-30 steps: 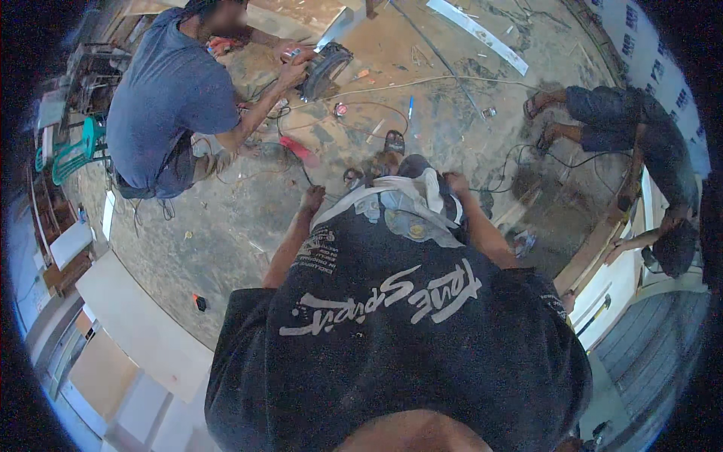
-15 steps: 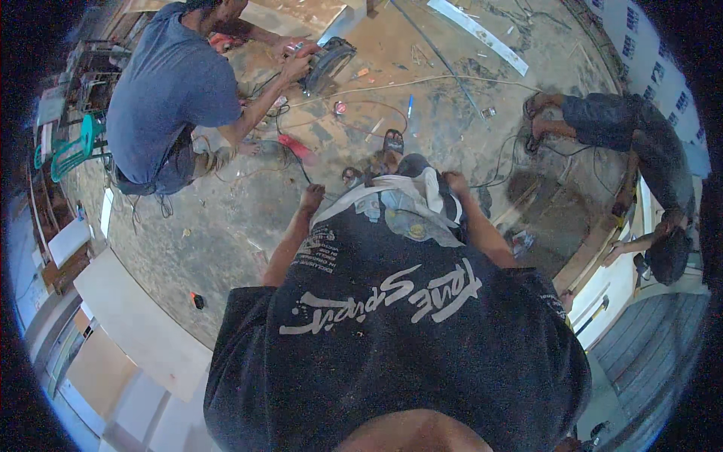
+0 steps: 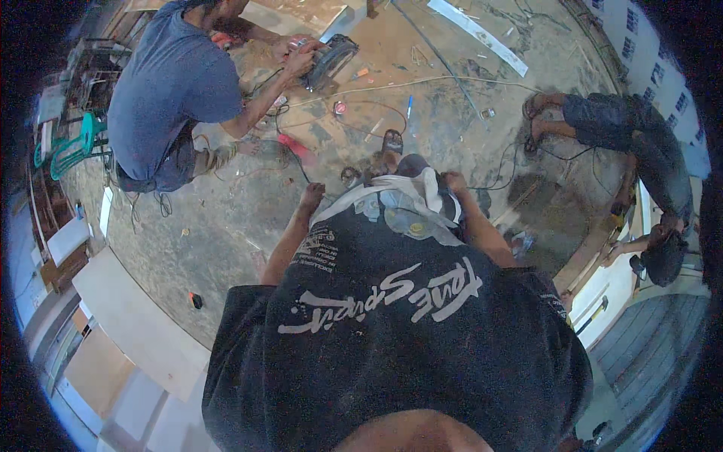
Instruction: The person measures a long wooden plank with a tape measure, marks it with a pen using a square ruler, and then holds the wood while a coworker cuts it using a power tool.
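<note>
My left hand (image 3: 313, 194) hangs beside my dark printed T-shirt (image 3: 392, 324), its fingers curled in, and no object shows in it. A black cable (image 3: 297, 162) on the floor runs up to its edge in the picture; whether they touch I cannot tell. At my right hip is my right hand (image 3: 454, 181), close to the bunched pale cloth (image 3: 410, 203) at my waist. Its fingers are too hidden to read. Beyond both hands, my sandalled foot (image 3: 392, 143) stands on the stained floor.
At far left a crouching person (image 3: 177, 98) grips a circular power saw (image 3: 331, 62). Another person (image 3: 651, 143) bends over pale boards (image 3: 614, 290) at right. Cables, a long metal strip (image 3: 482, 38) and a blue pen (image 3: 410, 105) lie ahead. A large panel (image 3: 143, 324) leans at left.
My hands stay almost where they were. The person at left and the saw have shifted very slightly, and the person at right has moved a little lower in the picture.
</note>
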